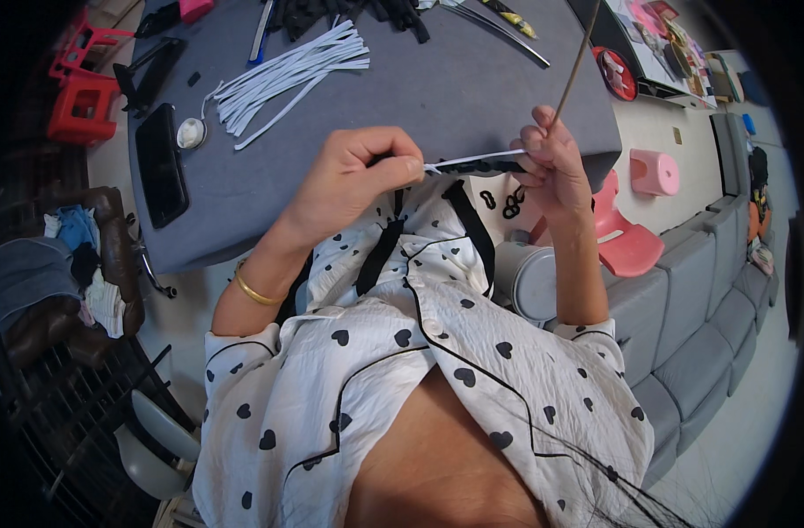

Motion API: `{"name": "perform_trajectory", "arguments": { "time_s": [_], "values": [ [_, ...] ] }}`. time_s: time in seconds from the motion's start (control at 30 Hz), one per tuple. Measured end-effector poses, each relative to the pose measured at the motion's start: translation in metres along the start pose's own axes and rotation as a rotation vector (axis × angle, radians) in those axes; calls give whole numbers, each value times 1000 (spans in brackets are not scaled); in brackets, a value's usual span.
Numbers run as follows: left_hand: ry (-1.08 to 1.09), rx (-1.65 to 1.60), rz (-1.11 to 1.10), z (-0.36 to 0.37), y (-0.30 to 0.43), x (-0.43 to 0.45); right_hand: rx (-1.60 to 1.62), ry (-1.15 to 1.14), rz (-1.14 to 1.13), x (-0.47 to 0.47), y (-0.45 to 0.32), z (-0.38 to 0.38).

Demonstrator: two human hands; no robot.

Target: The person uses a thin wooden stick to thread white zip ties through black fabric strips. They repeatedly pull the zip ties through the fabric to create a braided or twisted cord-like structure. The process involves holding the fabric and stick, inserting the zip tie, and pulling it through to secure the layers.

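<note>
My left hand (366, 178) pinches one end of a black fabric strip (484, 167), where a white cord (478, 157) comes out by the thumb. That cord runs taut to my right hand (552, 162), whose fingers also hold a long thin stick (577, 69) pointing up and away. The black strip looks gathered and stretches between both hands, just off the table's near edge. Black bands (473, 221) hang down over my lap. What lies inside the curled fingers is hidden.
On the grey-covered table (441, 99) lie a bundle of flat white strips (290, 72), black strips (349, 13), a phone (159, 165), a small round container (191, 133), tweezers (507, 39) and a blue cutter (260, 33). A pink chair (629, 247) and a lidded bin (532, 280) stand at right.
</note>
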State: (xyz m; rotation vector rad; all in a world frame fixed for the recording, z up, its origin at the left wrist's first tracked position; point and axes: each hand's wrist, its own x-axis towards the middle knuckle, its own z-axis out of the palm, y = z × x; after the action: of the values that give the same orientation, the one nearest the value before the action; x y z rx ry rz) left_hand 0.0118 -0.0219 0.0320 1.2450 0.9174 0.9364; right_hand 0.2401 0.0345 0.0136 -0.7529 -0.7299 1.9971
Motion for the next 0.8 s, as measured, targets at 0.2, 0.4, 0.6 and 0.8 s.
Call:
{"name": "perform_trajectory", "arguments": {
  "time_s": [0.2, 0.4, 0.6, 0.8],
  "values": [
    [-42, -124, -61, 2, -7, 4, 112, -21, -103, -8, -7, 3],
    [-6, 157, -99, 5, -5, 7, 72, -46, -148, -14, -3, 13],
    [34, 104, -75, 15, -6, 5, 6, -113, -134, -12, 7, 14],
    [106, 175, -34, 14, -11, 4, 37, -32, -168, -14, 2, 8]
  ]
}}
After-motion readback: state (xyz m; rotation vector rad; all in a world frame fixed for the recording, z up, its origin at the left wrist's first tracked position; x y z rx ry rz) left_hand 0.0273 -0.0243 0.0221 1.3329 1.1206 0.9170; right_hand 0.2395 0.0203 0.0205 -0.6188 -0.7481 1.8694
